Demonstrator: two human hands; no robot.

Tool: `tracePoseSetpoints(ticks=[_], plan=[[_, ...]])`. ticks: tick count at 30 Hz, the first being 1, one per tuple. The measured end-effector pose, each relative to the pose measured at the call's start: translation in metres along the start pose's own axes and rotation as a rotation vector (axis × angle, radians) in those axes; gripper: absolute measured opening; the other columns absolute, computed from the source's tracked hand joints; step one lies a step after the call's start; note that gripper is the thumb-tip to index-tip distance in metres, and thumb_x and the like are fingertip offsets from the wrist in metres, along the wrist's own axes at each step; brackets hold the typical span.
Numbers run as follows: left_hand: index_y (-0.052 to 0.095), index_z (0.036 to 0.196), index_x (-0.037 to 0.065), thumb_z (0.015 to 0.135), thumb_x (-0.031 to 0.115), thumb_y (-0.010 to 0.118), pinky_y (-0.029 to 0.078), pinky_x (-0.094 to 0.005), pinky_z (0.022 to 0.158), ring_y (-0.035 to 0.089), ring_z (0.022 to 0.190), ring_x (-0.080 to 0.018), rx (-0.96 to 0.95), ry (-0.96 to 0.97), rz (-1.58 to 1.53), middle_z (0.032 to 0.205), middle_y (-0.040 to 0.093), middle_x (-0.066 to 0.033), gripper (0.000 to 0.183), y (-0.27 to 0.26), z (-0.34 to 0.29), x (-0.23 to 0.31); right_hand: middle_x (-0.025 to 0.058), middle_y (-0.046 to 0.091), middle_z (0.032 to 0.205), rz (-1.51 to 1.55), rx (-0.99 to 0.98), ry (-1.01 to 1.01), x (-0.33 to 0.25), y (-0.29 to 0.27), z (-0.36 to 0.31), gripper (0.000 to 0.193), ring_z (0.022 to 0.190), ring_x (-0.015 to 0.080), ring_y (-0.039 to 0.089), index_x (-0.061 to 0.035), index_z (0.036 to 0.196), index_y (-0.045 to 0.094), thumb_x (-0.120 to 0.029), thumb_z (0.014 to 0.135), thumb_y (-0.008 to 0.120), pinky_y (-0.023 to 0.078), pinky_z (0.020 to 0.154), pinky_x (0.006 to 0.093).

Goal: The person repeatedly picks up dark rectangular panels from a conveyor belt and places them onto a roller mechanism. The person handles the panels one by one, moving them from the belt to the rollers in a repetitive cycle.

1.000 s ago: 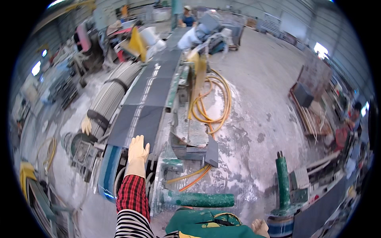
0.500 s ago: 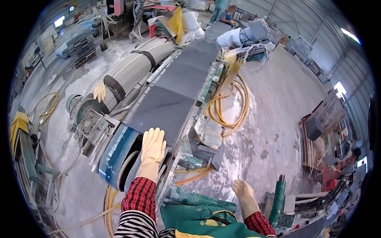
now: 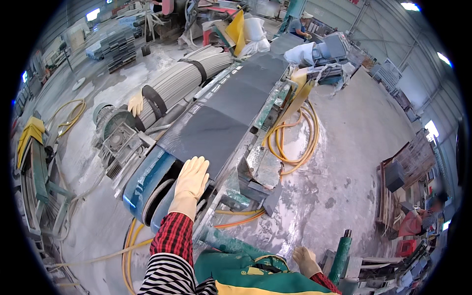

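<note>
My left hand [image 3: 190, 185], in a cream rubber glove, lies flat with fingers stretched at the near end of a dark grey stone slab [image 3: 209, 130]. The slab rests on a belt conveyor [image 3: 149, 179] with a blue rounded end. More dark slabs follow behind it in a row along the belt. Down at my right side hangs my right hand [image 3: 306, 261] in the same kind of glove, its fingers loosely apart and holding nothing. It is nearest to a green metal post [image 3: 340, 256].
Left of the conveyor are a motor [image 3: 118, 140], a strapped bundle of grey strips [image 3: 179, 81] and a loose glove [image 3: 135, 104]. A coiled yellow hose [image 3: 314, 135] lies to its right. One person [image 3: 298, 29] is at the far end, another [image 3: 418, 219] at the right.
The view has swung slightly, so the conveyor and background appear farther right. My left hand stays at the slab's near end. My right hand sits lower in the picture.
</note>
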State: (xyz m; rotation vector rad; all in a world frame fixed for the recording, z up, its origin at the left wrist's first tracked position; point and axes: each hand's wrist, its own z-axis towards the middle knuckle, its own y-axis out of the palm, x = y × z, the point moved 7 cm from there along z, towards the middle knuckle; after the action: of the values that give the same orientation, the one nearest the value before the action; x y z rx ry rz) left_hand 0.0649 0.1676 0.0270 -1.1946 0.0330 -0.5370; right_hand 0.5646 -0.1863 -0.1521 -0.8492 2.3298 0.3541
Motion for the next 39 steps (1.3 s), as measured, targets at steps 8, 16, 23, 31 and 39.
tracePoseSetpoints(ticks=[8, 16, 23, 31, 39], plan=[[0.051, 0.138, 0.009, 0.092, 0.023, 0.061, 0.027, -0.0468, 0.118, 0.038, 0.138, -0.0367, 0.033, -0.052, 0.054, 0.146, 0.046, -0.0180, 0.050, -0.006, -0.001, 0.002, 0.0215, 0.067, 0.111, 0.012, -0.068, -0.030, -0.005, -0.008, -0.007, 0.032, 0.095, 0.0343, 0.069, 0.0044, 0.115, 0.057, -0.023, 0.100, 0.051, 0.061, 0.078, 0.0437], [0.052, 0.138, 0.010, 0.093, 0.025, 0.060, 0.027, -0.0464, 0.118, 0.039, 0.138, -0.0353, -0.011, -0.048, 0.088, 0.146, 0.047, -0.0165, 0.048, -0.005, -0.008, -0.001, 0.0199, 0.068, 0.113, -0.099, -0.125, -0.009, -0.030, 0.066, -0.011, 0.030, 0.093, 0.0309, 0.070, 0.0042, 0.119, 0.057, -0.019, 0.101, 0.050, 0.060, 0.081, 0.0404], [0.053, 0.136, 0.008, 0.091, 0.023, 0.061, 0.028, -0.0472, 0.116, 0.041, 0.135, -0.0373, -0.007, -0.018, 0.068, 0.144, 0.048, -0.0188, 0.047, -0.012, -0.007, 0.009, 0.0163, 0.073, 0.101, -0.131, -0.065, 0.011, -0.014, 0.056, -0.004, 0.023, 0.084, 0.0301, 0.073, -0.0003, 0.113, 0.064, -0.017, 0.098, 0.057, 0.062, 0.071, 0.0388], [0.051, 0.137, 0.000, 0.092, 0.012, 0.056, 0.027, -0.0517, 0.115, 0.039, 0.135, -0.0447, 0.022, 0.043, -0.011, 0.146, 0.042, -0.0261, 0.046, -0.025, -0.015, 0.021, 0.0113, 0.074, 0.096, -0.006, -0.157, 0.103, 0.027, -0.004, 0.040, 0.025, 0.074, 0.0262, 0.073, -0.0046, 0.106, 0.070, -0.026, 0.094, 0.064, 0.061, 0.063, 0.0379], [0.049, 0.140, -0.001, 0.103, 0.023, 0.047, 0.031, -0.0513, 0.113, 0.043, 0.133, -0.0432, -0.021, 0.176, 0.162, 0.142, 0.048, -0.0270, 0.044, -0.023, -0.017, 0.048, 0.0197, 0.044, 0.149, -0.105, -0.207, 0.168, 0.071, -0.008, 0.073, 0.059, 0.130, 0.0365, 0.050, 0.0003, 0.142, 0.041, -0.043, 0.103, 0.029, 0.044, 0.108, 0.0498]])
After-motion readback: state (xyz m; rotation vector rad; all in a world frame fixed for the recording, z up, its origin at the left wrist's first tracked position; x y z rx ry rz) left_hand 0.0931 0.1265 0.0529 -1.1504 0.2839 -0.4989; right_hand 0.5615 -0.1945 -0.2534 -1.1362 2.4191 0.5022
